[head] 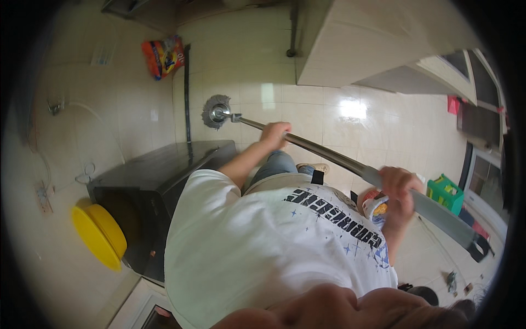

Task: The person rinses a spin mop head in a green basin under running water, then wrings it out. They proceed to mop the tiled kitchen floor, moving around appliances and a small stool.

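My left hand (pixel 276 135) is closed around the metal pole of a mop (pixel 324 152), partway down toward the head. Higher up, my right hand (pixel 399 187) grips the grey sleeve of the handle, whose black hanging loop sticks out beyond it at the right. The pole runs slantwise across the front of my body. At its lower end, a round grey string mop head (pixel 205 111) with a shiny metal centre rests on the pale tiled floor (pixel 304 119).
A dark glossy cabinet or appliance (pixel 144 201) stands at my left, beside a yellow basin (pixel 98 236). An orange detergent bag (pixel 163 57) lies beyond. A pale cabinet (pixel 349 49) projects at upper right. A green plastic basket (pixel 445 194) and a cord on the floor are at right.
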`<control>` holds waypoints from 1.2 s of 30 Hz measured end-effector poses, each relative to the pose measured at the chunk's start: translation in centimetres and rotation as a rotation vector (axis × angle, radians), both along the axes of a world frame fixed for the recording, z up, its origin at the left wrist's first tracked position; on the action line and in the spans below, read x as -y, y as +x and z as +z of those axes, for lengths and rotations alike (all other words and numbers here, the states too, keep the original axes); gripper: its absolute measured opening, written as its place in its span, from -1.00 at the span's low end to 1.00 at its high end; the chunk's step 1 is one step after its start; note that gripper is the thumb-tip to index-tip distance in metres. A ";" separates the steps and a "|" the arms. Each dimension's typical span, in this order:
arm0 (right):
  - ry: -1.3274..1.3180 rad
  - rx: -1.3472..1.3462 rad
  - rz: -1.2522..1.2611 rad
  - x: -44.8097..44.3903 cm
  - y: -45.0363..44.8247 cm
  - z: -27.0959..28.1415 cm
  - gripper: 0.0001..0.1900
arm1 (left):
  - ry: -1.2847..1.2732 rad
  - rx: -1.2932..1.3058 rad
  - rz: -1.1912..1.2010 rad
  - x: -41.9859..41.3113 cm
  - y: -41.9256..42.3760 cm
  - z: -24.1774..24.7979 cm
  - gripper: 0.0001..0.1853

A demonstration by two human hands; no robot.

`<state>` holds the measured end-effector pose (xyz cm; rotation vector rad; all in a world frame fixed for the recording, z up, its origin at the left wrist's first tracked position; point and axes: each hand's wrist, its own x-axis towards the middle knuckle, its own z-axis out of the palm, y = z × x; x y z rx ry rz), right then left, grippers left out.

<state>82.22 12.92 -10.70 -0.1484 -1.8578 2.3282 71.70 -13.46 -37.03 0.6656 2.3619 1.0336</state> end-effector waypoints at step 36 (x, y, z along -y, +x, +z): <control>0.437 -0.218 -0.973 10.1 12.4 7.3 -0.73 | 0.266 -0.076 -1.189 -24.2 4.2 3.0 -0.74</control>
